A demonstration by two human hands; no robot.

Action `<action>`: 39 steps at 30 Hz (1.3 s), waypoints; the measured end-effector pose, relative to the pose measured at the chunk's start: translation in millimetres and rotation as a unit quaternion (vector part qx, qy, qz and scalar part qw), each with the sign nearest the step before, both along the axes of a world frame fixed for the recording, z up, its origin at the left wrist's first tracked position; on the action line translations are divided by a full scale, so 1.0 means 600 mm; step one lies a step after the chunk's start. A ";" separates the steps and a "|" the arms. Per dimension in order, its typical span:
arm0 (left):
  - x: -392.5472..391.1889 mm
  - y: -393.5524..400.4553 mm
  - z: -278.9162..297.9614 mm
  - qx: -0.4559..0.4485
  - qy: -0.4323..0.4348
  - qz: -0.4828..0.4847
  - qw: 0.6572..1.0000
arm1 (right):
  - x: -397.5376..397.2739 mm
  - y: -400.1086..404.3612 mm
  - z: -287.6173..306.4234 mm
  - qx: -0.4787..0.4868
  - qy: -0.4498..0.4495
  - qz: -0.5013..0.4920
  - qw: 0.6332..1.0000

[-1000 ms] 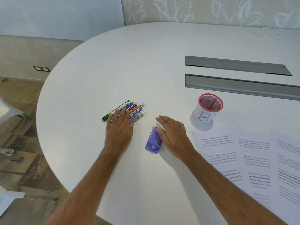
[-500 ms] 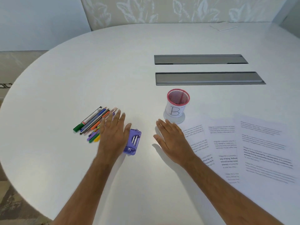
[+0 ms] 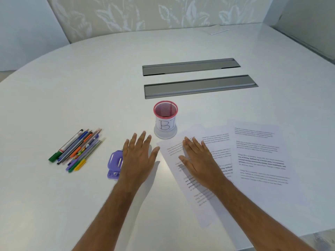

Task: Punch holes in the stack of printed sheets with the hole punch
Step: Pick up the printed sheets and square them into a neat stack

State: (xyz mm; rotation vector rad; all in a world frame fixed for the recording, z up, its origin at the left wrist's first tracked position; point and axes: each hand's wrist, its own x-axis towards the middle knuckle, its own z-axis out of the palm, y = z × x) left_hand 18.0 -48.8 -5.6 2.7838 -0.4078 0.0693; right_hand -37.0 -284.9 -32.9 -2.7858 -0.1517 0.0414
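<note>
One big white oval table (image 3: 90, 78) fills pretty much the whole view. Set into it are two long grey metal strips (image 3: 199, 87), one behind the other. Next down in size are the printed sheets (image 3: 257, 160): I count three, fanned out and overlapping on the right side of the table, each white with blocks of black text, some lines in bold. They're spread rather than squared up into a neat stack.

Two bare forearms reach in from the bottom edge. The right hand (image 3: 201, 160) lies flat with its fingers straight on the leftmost sheet, gripping nothing. The left hand (image 3: 138, 160) is spread too, fingers straight and apart, over the bare table between the sheets and the punch; can't tell if it's actually touching the surface.

One mesh pen cup (image 3: 165, 120) with a pink rim and a white label marked "B" stands just behind the hands. One loose bunch of pens and markers (image 3: 78, 149) lies off to the left, roughly ten.

Smallest: one hole punch (image 3: 114, 164), purple plastic, lying on the table just left of the left hand, partly hidden behind it.
</note>
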 end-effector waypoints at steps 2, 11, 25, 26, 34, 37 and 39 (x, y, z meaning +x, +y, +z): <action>-0.007 -0.024 -0.004 -0.007 0.012 -0.013 1.000 | -0.011 -0.023 0.000 -0.004 0.001 -0.010 1.000; -0.046 -0.100 -0.034 -0.014 0.052 -0.031 0.998 | -0.067 -0.130 0.008 0.010 0.001 -0.062 0.998; -0.084 -0.145 -0.055 0.017 0.052 0.017 0.998 | -0.131 -0.234 -0.001 0.037 0.011 -0.099 0.994; -0.083 -0.147 -0.056 0.019 0.051 0.017 0.998 | -0.128 -0.228 -0.003 0.036 0.010 -0.093 0.995; -0.068 -0.195 -0.050 -0.002 0.062 0.004 0.998 | -0.119 -0.196 -0.004 0.052 0.006 -0.036 0.998; -0.079 -0.194 -0.038 -0.042 0.045 0.037 0.997 | -0.123 -0.220 0.006 0.086 -0.022 -0.055 0.995; -0.089 -0.187 -0.033 -0.072 0.016 0.084 0.994 | -0.128 -0.251 0.012 0.092 -0.050 -0.104 0.989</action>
